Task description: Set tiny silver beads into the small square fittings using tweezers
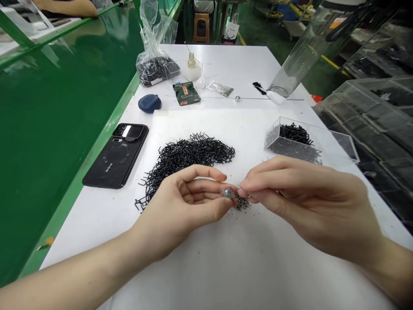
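Note:
Between the thumb and fingers of my left hand (190, 196) sits a small shiny grey piece (228, 192), its exact kind unclear. My right hand (306, 202) is closed in a pinch just to the right of that piece; whatever its fingertips hold is hidden or too small to make out. Beneath the fingertips lies a little heap of tiny metallic parts (241, 203). Behind my left hand spreads a large pile of thin, bent black pieces (193, 153).
A black phone (114, 159) and a dark blue case (149, 103) lie left. A clear box (274, 140) holds black pieces at right. Farther back are a plastic bag of black pieces (158, 71), a green packet (186, 93) and a tall clear cylinder (297, 56).

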The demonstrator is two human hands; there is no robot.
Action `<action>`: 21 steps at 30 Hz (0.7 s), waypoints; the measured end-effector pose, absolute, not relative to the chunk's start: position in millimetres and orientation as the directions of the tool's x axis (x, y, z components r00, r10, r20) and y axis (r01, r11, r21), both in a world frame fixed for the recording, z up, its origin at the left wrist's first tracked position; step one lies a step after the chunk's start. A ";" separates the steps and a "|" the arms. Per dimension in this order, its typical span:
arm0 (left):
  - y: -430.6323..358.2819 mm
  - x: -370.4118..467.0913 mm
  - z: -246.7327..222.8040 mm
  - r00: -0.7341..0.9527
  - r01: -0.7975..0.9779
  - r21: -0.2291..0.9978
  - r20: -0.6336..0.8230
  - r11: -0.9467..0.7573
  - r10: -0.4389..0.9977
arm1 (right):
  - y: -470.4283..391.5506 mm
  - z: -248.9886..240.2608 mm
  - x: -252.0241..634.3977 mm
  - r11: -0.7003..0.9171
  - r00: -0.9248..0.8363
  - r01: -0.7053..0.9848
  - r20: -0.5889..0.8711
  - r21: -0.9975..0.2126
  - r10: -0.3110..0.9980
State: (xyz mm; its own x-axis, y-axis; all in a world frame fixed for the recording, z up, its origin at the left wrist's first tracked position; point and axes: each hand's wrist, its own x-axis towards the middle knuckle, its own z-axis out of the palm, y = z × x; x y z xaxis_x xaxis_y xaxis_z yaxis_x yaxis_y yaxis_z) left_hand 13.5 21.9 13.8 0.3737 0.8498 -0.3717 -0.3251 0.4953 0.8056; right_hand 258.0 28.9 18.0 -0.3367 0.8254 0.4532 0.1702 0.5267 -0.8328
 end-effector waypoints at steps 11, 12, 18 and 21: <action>21.1 12.2 5.2 0.426 -0.376 0.792 -0.313 0.481 0.849 | 17.5 17.5 251.4 0.466 -0.210 0.261 0.421 -0.846 0.882; 21.1 12.9 7.1 0.426 -0.372 0.791 -0.320 0.486 0.847 | 16.7 18.0 251.2 0.460 -0.209 0.265 0.416 -0.847 0.885; 20.4 13.3 14.5 0.412 -0.344 0.793 -0.353 0.502 0.840 | 17.5 18.9 251.8 0.530 -0.245 0.257 0.476 -0.808 0.845; 19.8 13.1 13.9 0.403 -0.343 0.788 -0.369 0.512 0.838 | 16.8 20.2 251.1 0.570 -0.232 0.294 0.521 -0.767 0.822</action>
